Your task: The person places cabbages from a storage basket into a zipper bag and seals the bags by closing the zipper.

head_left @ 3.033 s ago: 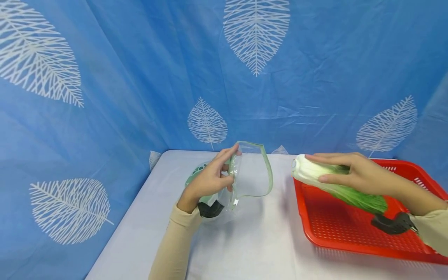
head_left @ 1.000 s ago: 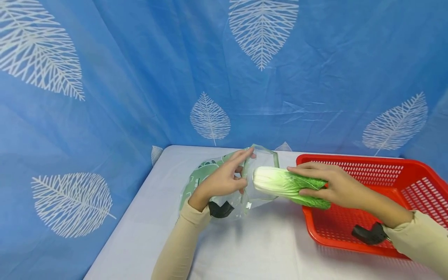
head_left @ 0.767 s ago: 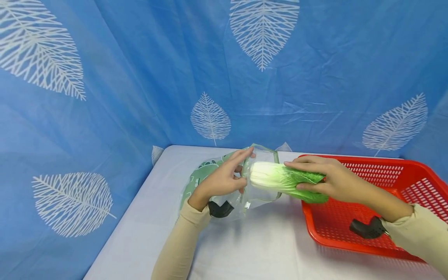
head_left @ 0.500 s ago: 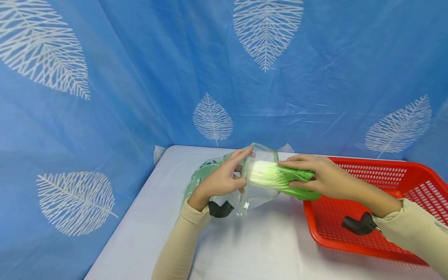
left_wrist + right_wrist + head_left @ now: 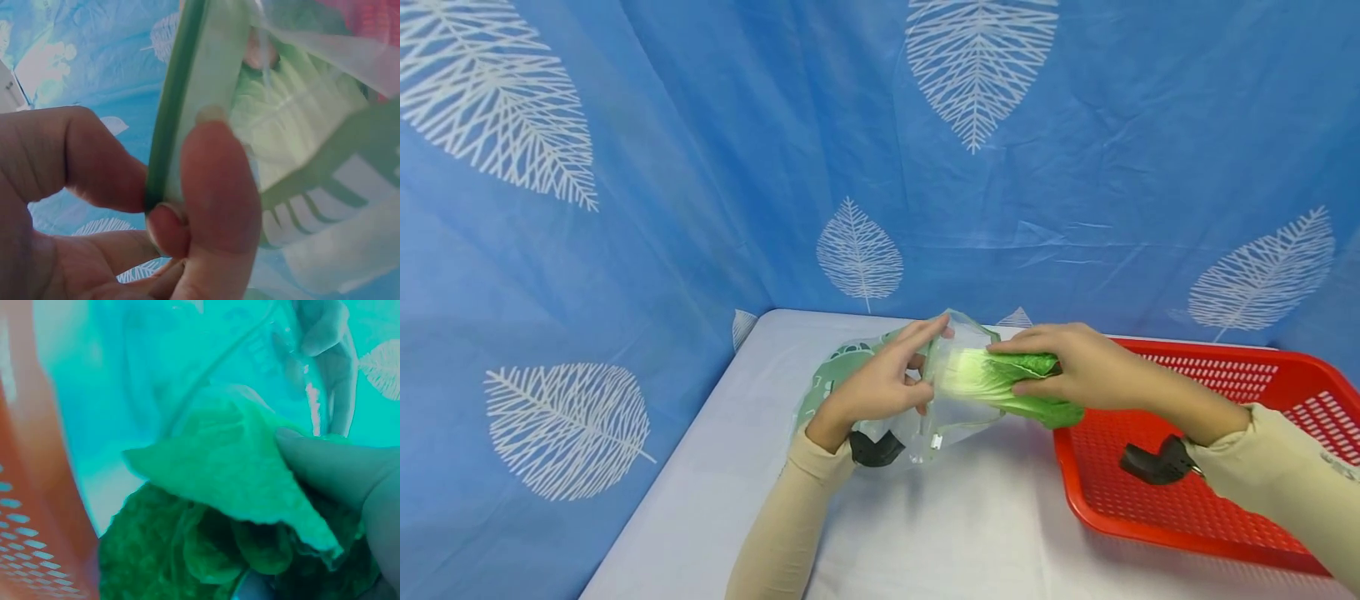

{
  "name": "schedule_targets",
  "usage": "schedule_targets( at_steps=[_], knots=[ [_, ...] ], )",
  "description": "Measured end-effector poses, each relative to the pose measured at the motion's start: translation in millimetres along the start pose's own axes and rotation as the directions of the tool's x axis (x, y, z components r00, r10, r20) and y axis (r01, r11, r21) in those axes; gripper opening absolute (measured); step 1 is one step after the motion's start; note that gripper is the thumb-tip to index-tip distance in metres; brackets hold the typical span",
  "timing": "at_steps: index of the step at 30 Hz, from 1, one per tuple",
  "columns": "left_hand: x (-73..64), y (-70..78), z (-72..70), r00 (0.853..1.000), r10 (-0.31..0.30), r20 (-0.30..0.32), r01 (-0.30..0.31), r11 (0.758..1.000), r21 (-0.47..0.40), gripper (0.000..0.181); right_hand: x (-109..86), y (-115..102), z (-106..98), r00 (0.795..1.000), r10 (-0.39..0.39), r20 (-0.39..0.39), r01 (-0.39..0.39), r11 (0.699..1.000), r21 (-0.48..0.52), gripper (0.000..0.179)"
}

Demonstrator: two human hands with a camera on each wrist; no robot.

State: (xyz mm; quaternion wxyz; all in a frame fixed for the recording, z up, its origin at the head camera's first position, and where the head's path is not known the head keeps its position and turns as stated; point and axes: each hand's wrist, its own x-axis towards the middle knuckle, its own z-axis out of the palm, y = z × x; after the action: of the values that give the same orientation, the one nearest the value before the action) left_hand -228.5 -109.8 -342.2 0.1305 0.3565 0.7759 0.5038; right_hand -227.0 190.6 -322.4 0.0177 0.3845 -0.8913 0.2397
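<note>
My left hand point(image 5: 880, 379) pinches the rim of a clear zip bag point(image 5: 958, 423) with a green edge and a green print, holding its mouth spread toward the right. In the left wrist view the thumb and fingers point(image 5: 219, 181) grip the green zip strip. A napa cabbage point(image 5: 1000, 383) lies with its pale stem end inside the bag mouth. My right hand point(image 5: 1086, 367) grips its leafy end from above, thumb and fingers on either side. In the right wrist view the ruffled green leaves point(image 5: 219, 469) fill the foreground, the bag behind them.
A red plastic basket point(image 5: 1180, 533) with slotted walls stands on the right of the white table point(image 5: 955, 542), partly under the right forearm. A blue curtain point(image 5: 775, 167) with white leaf shapes hangs behind and along the left side.
My right hand has carried the cabbage left from over the basket, and its stem end has entered the bag. My left hand shifted slightly right early on, still holding the bag.
</note>
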Motion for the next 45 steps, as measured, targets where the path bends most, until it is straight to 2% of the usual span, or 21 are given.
schedule_targets(
  at_steps=[6,10,13,19,25,29,32,34,36,38,39,41,43,44,45],
  knots=[
    [-2.7,-0.9,0.9,1.0,0.003,-0.003,-0.003,0.999,-0.038,0.092,13.5,-7,8,1.0,-0.006,0.011,0.006,1.0,-0.002,0.057],
    [-3.2,-0.4,0.0,1.0,0.019,0.004,-0.019,0.998,-0.057,0.092,18.3,-12,15,0.994,0.102,-0.029,-0.1,0.992,0.078,0.058],
    [-3.0,0.1,-1.8,0.999,0.049,0.002,-0.048,0.997,-0.068,0.093,23.1,-16,23,0.987,0.141,-0.071,-0.133,0.985,0.113,0.059],
    [-3.1,1.1,-3.3,0.998,0.069,-0.004,-0.069,0.992,-0.108,0.092,32.3,-20,44,0.992,0.047,-0.119,-0.041,0.998,0.053,0.061],
    [-5.9,3.1,-7.4,0.996,0.069,-0.063,-0.076,0.989,-0.123,0.093,26.5,-26,44,0.986,0.092,-0.141,-0.084,0.994,0.063,0.074],
    [-9.7,4.5,-15.0,0.988,0.088,-0.13,-0.108,0.983,-0.149,0.092,15.7,-29,35,0.964,0.089,-0.251,-0.074,0.995,0.07,0.076],
    [-10.8,7.6,-19.9,0.98,0.091,-0.175,-0.122,0.977,-0.174,0.091,0.5,-28,31,0.926,0.105,-0.362,-0.081,0.994,0.08,0.071],
    [-10.9,11.1,-23.1,0.973,0.093,-0.211,-0.139,0.966,-0.219,0.088,-9.9,-26,30,0.899,0.153,-0.411,-0.107,0.985,0.133,0.066],
    [-9.6,15.9,-26.5,0.964,0.096,-0.248,-0.167,0.944,-0.285,0.085,-17.0,-23,29,0.881,0.217,-0.42,-0.125,0.964,0.236,0.057],
    [-6.6,21.5,-29.3,0.952,0.107,-0.286,-0.209,0.912,-0.354,0.082,-21.3,-21,28,0.881,0.275,-0.385,-0.112,0.912,0.395,0.051],
    [-4.5,24.4,-30.3,0.944,0.116,-0.307,-0.234,0.895,-0.38,0.081,-22.6,-20,27,0.888,0.297,-0.352,-0.099,0.87,0.483,0.049],
    [0.5,29.2,-31.3,0.926,0.133,-0.353,-0.282,0.866,-0.413,0.082,-23.9,-22,27,0.906,0.314,-0.283,-0.066,0.767,0.638,0.049],
    [5.0,32.2,-30.4,0.908,0.144,-0.392,-0.319,0.846,-0.428,0.083,-24.1,-27,26,0.921,0.303,-0.244,-0.026,0.673,0.739,0.05],
    [7.0,33.2,-29.3,0.902,0.145,-0.407,-0.331,0.837,-0.436,0.084,-23.8,-30,26,0.924,0.291,-0.247,0.001,0.646,0.764,0.05],
    [8.9,33.5,-27.9,0.899,0.143,-0.415,-0.336,0.832,-0.441,0.085,-23.2,-33,27,0.924,0.273,-0.267,0.037,0.631,0.775,0.051]
  ],
)
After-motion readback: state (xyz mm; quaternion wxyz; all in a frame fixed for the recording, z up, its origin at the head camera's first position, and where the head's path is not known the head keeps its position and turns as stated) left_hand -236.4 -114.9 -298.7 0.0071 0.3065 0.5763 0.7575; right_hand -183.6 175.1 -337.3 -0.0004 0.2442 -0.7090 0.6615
